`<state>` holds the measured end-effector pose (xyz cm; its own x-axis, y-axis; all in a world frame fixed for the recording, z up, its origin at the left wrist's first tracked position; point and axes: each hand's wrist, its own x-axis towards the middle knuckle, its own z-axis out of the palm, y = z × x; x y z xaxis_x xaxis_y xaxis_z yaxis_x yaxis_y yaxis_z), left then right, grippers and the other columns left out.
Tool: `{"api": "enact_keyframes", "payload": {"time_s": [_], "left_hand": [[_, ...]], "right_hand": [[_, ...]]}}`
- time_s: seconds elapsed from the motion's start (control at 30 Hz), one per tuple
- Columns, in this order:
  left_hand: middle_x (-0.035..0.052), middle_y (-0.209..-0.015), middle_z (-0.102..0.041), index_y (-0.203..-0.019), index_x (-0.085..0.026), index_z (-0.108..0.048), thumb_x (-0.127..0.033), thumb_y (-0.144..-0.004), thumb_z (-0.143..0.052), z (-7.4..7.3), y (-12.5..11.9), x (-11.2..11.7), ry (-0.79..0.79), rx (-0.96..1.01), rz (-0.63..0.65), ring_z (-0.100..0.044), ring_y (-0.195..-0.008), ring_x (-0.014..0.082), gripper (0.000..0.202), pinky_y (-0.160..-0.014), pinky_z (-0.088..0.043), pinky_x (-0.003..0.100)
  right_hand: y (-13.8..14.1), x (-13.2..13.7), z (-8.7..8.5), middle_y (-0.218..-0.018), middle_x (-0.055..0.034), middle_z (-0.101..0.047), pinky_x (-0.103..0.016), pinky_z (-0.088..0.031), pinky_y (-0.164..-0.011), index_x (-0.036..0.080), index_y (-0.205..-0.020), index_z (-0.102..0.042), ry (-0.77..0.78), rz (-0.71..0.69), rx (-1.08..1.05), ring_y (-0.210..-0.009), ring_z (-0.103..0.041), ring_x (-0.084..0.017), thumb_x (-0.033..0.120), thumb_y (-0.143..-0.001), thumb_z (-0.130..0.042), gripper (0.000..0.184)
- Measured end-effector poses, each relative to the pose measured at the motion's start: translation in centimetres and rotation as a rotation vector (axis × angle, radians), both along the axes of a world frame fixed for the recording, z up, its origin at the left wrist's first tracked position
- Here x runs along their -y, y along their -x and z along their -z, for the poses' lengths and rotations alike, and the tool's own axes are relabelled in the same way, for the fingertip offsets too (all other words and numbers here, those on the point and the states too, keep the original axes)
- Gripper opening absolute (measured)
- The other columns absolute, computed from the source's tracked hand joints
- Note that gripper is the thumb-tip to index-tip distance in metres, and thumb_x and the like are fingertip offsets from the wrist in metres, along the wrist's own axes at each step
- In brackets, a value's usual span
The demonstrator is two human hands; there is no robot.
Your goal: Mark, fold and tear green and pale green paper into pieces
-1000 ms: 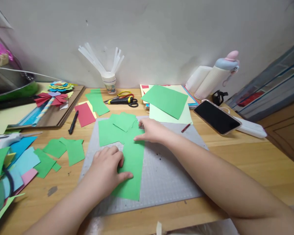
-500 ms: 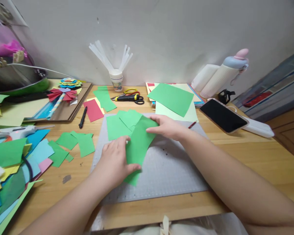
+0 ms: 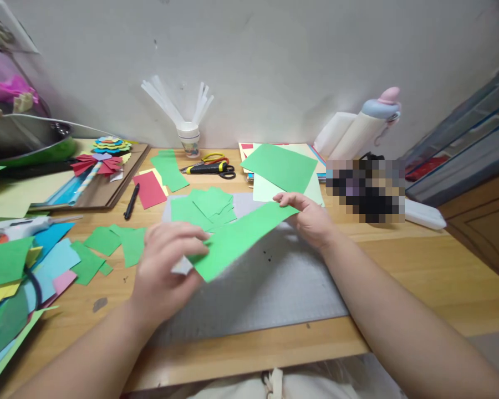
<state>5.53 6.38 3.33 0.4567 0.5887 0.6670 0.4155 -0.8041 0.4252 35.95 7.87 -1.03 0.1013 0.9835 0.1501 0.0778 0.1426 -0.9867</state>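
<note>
A strip of green paper (image 3: pixel 241 235) is raised at a tilt above the grey cutting mat (image 3: pixel 283 293). My right hand (image 3: pixel 307 219) pinches its far right end between thumb and fingers. At the near left end, my left hand (image 3: pixel 170 260) has its fingers over the paper and its thumb by the lower edge, slightly blurred. Behind the strip, several cut green pieces (image 3: pixel 210 200) lie overlapping on the mat.
Scissors and a yellow-black cutter (image 3: pixel 208 168) lie at the back beside a paper cup (image 3: pixel 189 139) of white sticks. Green sheets (image 3: pixel 280 166) are stacked back right. Left are a black pen (image 3: pixel 132 201), green scraps (image 3: pixel 102 241), a glue gun (image 3: pixel 23 226) and a coloured paper heap (image 3: pixel 8 310).
The green strip has swung from steep to flatter, its right end moving right with my right hand. My left hand has shifted left, and the whole view has shifted slightly.
</note>
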Motion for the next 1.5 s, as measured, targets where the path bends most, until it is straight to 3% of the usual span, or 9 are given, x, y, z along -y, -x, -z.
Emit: {"api": "enact_keyframes", "payload": {"time_s": [0.1,0.2,0.37,0.53,0.67,0.87,1.0,1.2,1.5], "left_hand": [[0.0001,-0.104,-0.072,-0.088,-0.023,-0.06,-0.012,-0.084,-0.053,-0.1,-0.7,2.5,-0.384,-0.318,0.258,-0.061,-0.107,0.0173,0.014,-0.104,-0.032,0.036],[0.002,-0.099,-0.072,-0.089,-0.021,-0.062,-0.011,-0.09,-0.042,0.5,-2.3,4.9,-0.395,-0.658,0.268,-0.061,-0.104,0.0183,0.023,-0.103,-0.033,0.033],[0.0022,-0.073,-0.064,-0.074,-0.02,-0.057,-0.007,-0.084,-0.043,1.0,-5.0,5.4,-0.088,-0.822,0.206,-0.059,-0.074,0.0204,0.021,-0.084,-0.043,0.038],[0.0013,-0.071,-0.066,-0.088,-0.023,-0.062,-0.029,-0.09,-0.048,0.2,-6.6,1.7,0.451,-0.711,-0.012,-0.06,-0.071,0.0212,0.015,-0.065,-0.043,0.032],[0.0026,-0.085,-0.071,-0.094,-0.022,-0.063,-0.035,-0.088,-0.05,0.8,-7.2,-1.5,0.581,-0.578,-0.103,-0.062,-0.074,0.0205,0.02,-0.064,-0.042,0.03],[0.0017,-0.093,-0.071,-0.098,-0.022,-0.064,-0.037,-0.088,-0.055,2.6,-7.8,-3.4,0.522,-0.541,-0.059,-0.062,-0.087,0.0209,0.02,-0.083,-0.042,0.035],[0.0083,-0.116,-0.065,-0.115,-0.02,-0.059,-0.031,-0.091,-0.054,2.3,-7.5,-2.1,0.211,-0.475,-0.155,-0.056,-0.108,0.0249,0.027,-0.093,-0.036,0.04],[0.0025,-0.104,-0.068,-0.108,-0.024,-0.063,-0.025,-0.095,-0.049,2.0,-6.9,0.6,0.004,-0.624,0.141,-0.058,-0.095,0.0196,0.019,-0.085,-0.035,0.037],[0.0013,-0.093,-0.068,-0.107,-0.021,-0.062,-0.014,-0.094,-0.046,2.7,-6.6,0.4,-0.058,-0.684,0.174,-0.06,-0.089,0.0184,0.022,-0.09,-0.034,0.039]], "right_hand": [[0.1,-0.4,0.8,-0.121,-0.0035,-0.057,-0.039,-0.042,-0.096,0.027,-0.096,-0.066,-0.03,0.054,0.124,-0.115,-0.053,-0.022,0.025,-0.066,-0.071,0.03],[0.0,-0.5,1.1,-0.126,-0.0075,-0.051,-0.044,-0.039,-0.1,0.026,-0.113,-0.063,-0.045,0.12,0.254,-0.117,-0.05,-0.023,0.018,-0.071,-0.064,0.043],[0.5,0.2,-0.3,-0.124,-0.0081,-0.054,-0.045,-0.03,-0.108,0.024,-0.108,-0.063,-0.1,0.143,0.333,-0.123,-0.045,-0.022,0.007,-0.074,-0.047,0.041],[2.0,1.1,-1.5,-0.093,-0.0049,-0.068,-0.037,-0.049,-0.086,0.019,-0.096,-0.064,-0.029,-0.171,0.267,-0.088,-0.064,-0.017,0.021,-0.083,-0.052,0.018],[2.1,1.6,-0.6,-0.094,-0.0049,-0.067,-0.033,-0.051,-0.077,0.018,-0.108,-0.06,0.029,-0.31,0.237,-0.085,-0.063,-0.015,0.032,-0.086,-0.053,0.026],[2.4,1.2,1.3,-0.082,0.0009,-0.059,-0.027,-0.046,-0.067,0.018,-0.118,-0.054,0.068,-0.295,0.318,-0.071,-0.056,-0.012,0.021,-0.082,-0.058,0.036],[2.9,0.8,1.3,-0.075,0.0039,-0.058,-0.025,-0.038,-0.062,0.021,-0.111,-0.06,0.075,-0.266,0.43,-0.064,-0.051,-0.011,0.017,-0.082,-0.057,0.029],[2.9,0.2,1.2,-0.082,0.0025,-0.064,-0.024,-0.034,-0.06,0.024,-0.107,-0.065,0.084,-0.23,0.551,-0.064,-0.05,-0.01,0.021,-0.083,-0.06,0.025],[2.9,0.8,1.2,-0.084,0.0035,-0.065,-0.024,-0.037,-0.059,0.023,-0.105,-0.066,0.083,-0.251,0.483,-0.059,-0.048,-0.008,0.021,-0.084,-0.059,0.023]]}}
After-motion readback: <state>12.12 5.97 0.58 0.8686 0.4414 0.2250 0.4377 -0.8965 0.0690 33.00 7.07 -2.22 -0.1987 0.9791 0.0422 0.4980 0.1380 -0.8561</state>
